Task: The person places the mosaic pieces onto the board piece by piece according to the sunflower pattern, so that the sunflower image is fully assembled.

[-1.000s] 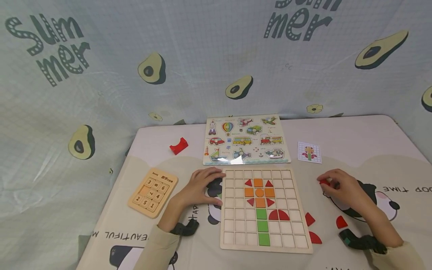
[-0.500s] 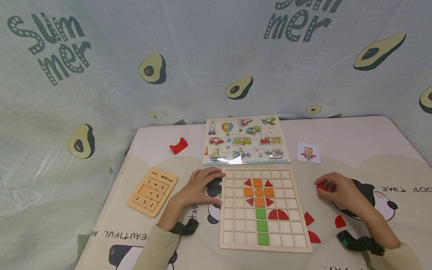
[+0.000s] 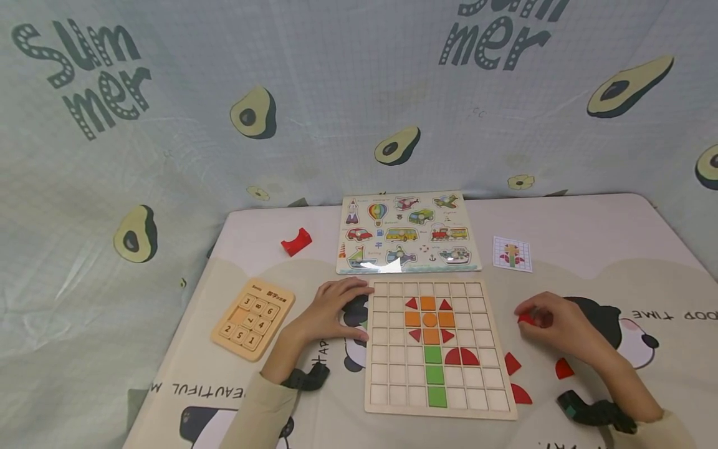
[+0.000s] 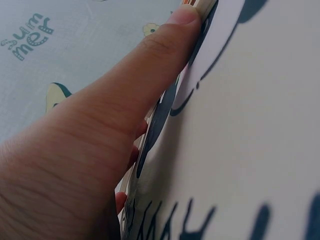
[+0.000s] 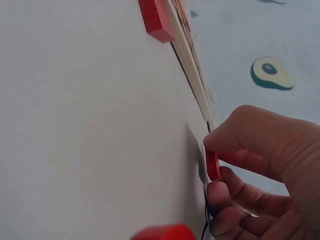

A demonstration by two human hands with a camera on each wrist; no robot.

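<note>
Far left, a number slider [image 3: 253, 318] is lying on the worktop [image 3: 589, 231]. The left hand [image 3: 331, 310] is resting flat, fingers straight, against the left edge of the grid board [image 3: 387, 374]. Right of the board, the right hand [image 3: 552, 324] is pinching a red piece [image 3: 525, 318] just above the worktop, with three loose red pieces [image 3: 512, 363] lying nearer.

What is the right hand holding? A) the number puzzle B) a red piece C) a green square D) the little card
B: the right hand pinches a small red piece between thumb and fingers, just right of the grid board; the wrist view shows it clearly.
</note>
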